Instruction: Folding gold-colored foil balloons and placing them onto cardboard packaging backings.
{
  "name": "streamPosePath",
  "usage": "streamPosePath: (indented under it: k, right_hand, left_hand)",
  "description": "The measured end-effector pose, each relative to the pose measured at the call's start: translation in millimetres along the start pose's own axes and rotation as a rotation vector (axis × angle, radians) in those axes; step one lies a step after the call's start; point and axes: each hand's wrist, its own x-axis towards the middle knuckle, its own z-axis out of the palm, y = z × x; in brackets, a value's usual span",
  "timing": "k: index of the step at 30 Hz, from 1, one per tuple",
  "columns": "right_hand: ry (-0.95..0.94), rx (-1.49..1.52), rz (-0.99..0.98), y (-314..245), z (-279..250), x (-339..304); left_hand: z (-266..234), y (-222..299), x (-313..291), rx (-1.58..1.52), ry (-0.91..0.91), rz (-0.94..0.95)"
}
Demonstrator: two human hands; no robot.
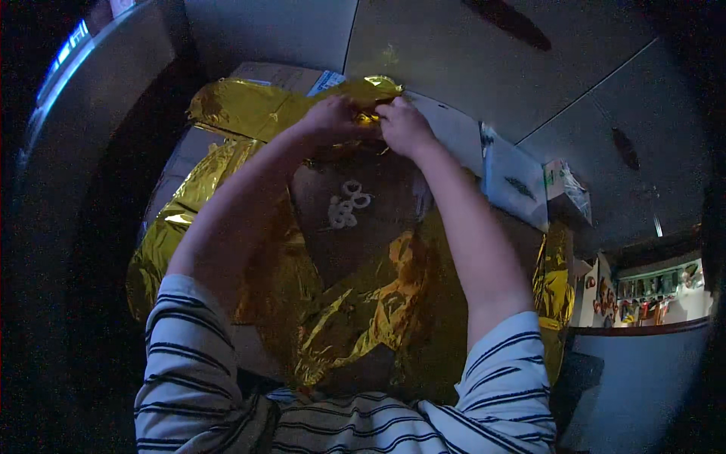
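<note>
Crinkled gold foil point(249, 106) lies over cardboard in front of me, with its far edge bunched up between my hands. Both my arms reach out to that edge. The curled fingers of my left hand point(333, 119) hold the foil from the left, partly hidden by dim light. Close beside it, the thumb and fingers of my right hand point(406, 126) pinch the same edge. Nearer to me, several small white rings point(348, 204) lie in a cluster on a dark brown surface point(333, 250) framed by the foil. More loose foil point(370, 318) spreads crumpled toward my body.
White boards point(446, 129) and a clear-wrapped box point(567, 189) stand on the far right. A pale wall point(265, 34) rises behind the foil. At the lower right, a lit shelf point(658, 287) holds small items. The room is dim.
</note>
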Motion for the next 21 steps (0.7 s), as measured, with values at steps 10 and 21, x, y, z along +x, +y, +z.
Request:
streamPosePath:
  k: [10, 21]
  right_hand:
    - [0.155, 0.131, -0.065, 23, 1, -21]
    - [0.067, -0.311, -0.223, 0, 20, -26]
  left_hand:
    - [7, 33, -6, 0.376, 0.121, -0.234]
    - [-26, -69, 34, -0.480, -0.006, -0.367]
